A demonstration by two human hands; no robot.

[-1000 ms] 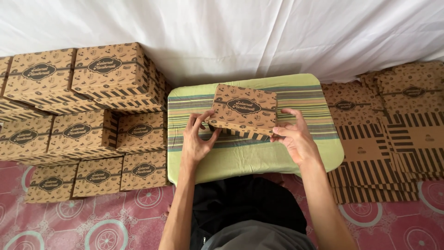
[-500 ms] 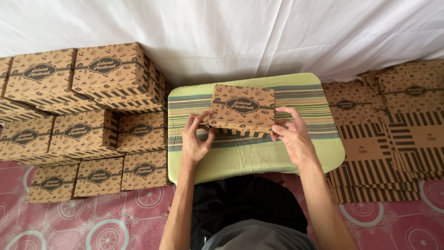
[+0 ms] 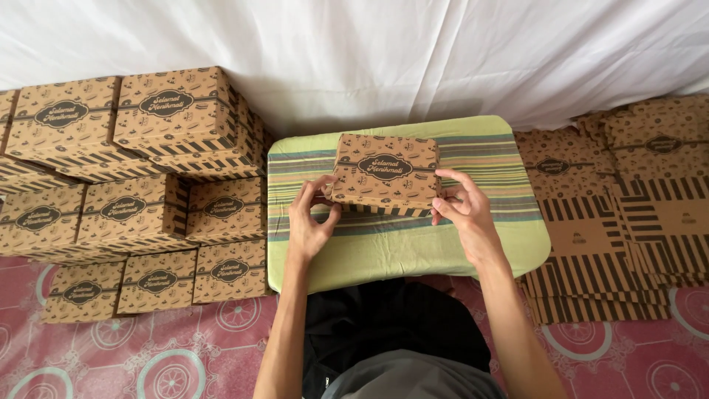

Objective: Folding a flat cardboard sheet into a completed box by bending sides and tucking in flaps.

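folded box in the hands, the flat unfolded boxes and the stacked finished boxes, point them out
folded box (image 3: 385,168), head view, on its printed top face
flat unfolded boxes (image 3: 591,236), head view, on the striped panel of the top sheet
stacked finished boxes (image 3: 166,107), head view, on the lid of the top box

Box (image 3: 385,170): brown printed cardboard, closed, held level above the bench (image 3: 509,244). Left hand (image 3: 310,222) grips its left end, right hand (image 3: 461,210) its right end, fingers (image 3: 452,177) on the top edge. Bench: covered in green striped cloth. Stacked boxes (image 3: 133,185): same print, piled at left on the pink floor (image 3: 192,355). Flat cartons (image 3: 620,214): unfolded, heaped at right. White sheet (image 3: 413,52): hangs behind.
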